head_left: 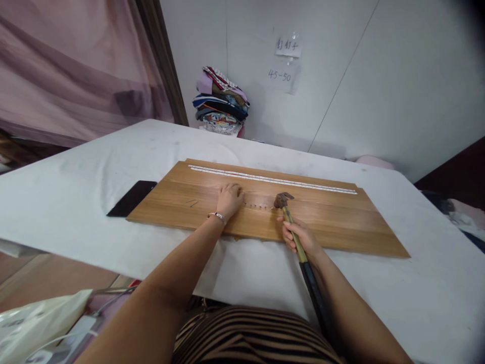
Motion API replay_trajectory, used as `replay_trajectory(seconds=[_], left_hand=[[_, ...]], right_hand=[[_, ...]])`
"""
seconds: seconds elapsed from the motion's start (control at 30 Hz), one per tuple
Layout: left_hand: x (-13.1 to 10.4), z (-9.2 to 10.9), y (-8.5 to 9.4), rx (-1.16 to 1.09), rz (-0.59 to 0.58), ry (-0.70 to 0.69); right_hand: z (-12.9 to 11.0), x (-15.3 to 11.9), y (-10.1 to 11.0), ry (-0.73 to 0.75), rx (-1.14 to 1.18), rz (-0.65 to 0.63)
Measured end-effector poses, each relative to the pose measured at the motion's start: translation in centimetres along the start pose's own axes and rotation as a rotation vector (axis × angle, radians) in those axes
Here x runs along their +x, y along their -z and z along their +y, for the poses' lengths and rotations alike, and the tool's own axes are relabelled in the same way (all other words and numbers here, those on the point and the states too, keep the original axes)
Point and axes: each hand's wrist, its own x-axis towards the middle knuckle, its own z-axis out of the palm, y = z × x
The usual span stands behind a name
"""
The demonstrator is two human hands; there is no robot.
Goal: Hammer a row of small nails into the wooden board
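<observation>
A claw hammer (296,237) is in my right hand (301,236), whose fingers wrap round the yellowish upper part of the handle. Its rusty head is just over the right end of a row of small nails (259,206) on a wooden board (337,222). The hammer's dark lower handle runs back along my forearm. My left hand (230,200) lies palm down on the board, left of the nail row, with nothing visible in it. To its left, loose nails (194,203) lie on the wood.
Two white strips (273,180) run along the board's far side. A black flat object (132,198) sits partly under the board's left end. The table (76,192) has a white cover. Folded clothes (222,103) are stacked against the wall behind it.
</observation>
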Motion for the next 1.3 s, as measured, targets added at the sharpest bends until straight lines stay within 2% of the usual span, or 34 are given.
replay_trajectory(seconds=[0.57,0.93,1.1,1.3], left_hand=[[-0.08,0.22,0.22,0.001,-0.005,0.016],[-0.09,0.12,0.07,0.006,0.004,-0.006],[-0.09,0.24,0.19,0.004,-0.003,0.008],[0.02,0.01,0.0,-0.002,0.004,-0.003]], right_hand=[[-0.18,-0.03,-0.18,-0.017,-0.001,-0.005],[-0.26,0.09,0.0,-0.021,-0.003,0.035],[-0.37,-0.04,-0.12,0.015,0.006,0.017],[-0.18,0.03,-0.05,-0.023,-0.001,0.026]])
